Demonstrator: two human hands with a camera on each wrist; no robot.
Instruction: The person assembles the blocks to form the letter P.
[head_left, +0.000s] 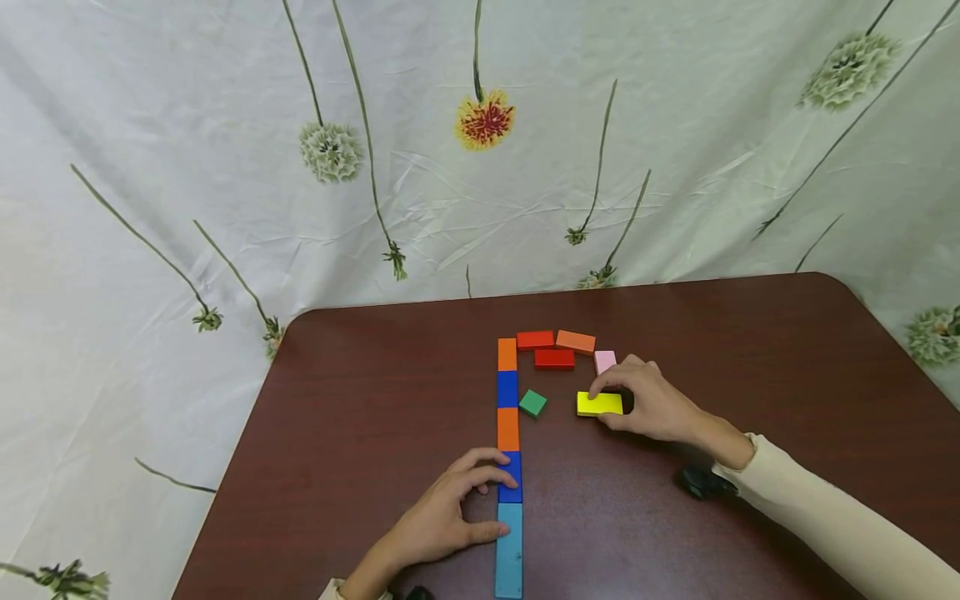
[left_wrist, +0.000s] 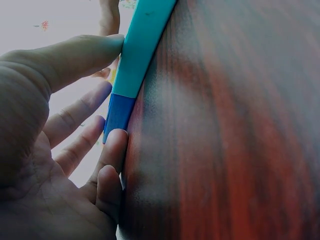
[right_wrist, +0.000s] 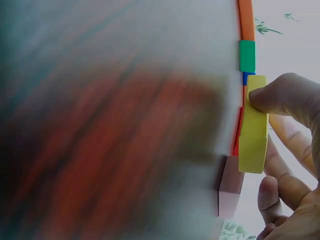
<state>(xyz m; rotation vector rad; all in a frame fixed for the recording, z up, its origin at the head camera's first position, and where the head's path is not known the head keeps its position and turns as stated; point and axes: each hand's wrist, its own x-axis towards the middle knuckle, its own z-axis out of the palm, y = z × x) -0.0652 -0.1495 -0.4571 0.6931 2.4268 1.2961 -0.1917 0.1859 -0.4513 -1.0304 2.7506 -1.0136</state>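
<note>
A straight row of blocks runs toward me: an orange block [head_left: 507, 354], a blue block [head_left: 507, 388], a second orange block [head_left: 507, 429], a second blue block [head_left: 510, 492] and a long teal block [head_left: 509, 558]. My left hand [head_left: 450, 508] lies along the row's left side, fingertips on the nearer blue block and thumb at the teal one [left_wrist: 145, 50]. To the right, my right hand [head_left: 656, 404] pinches a yellow block [head_left: 597, 404] between thumb and fingers. In the right wrist view the yellow block [right_wrist: 253, 125] shows its full length beside the thumb.
Right of the row's far end lie two red blocks [head_left: 535, 340], an orange-red block [head_left: 576, 342] and a pink block [head_left: 604, 361]. A green block [head_left: 533, 403] sits askew near the row. The brown table [head_left: 360, 400] ends at a flowered cloth [head_left: 420, 208].
</note>
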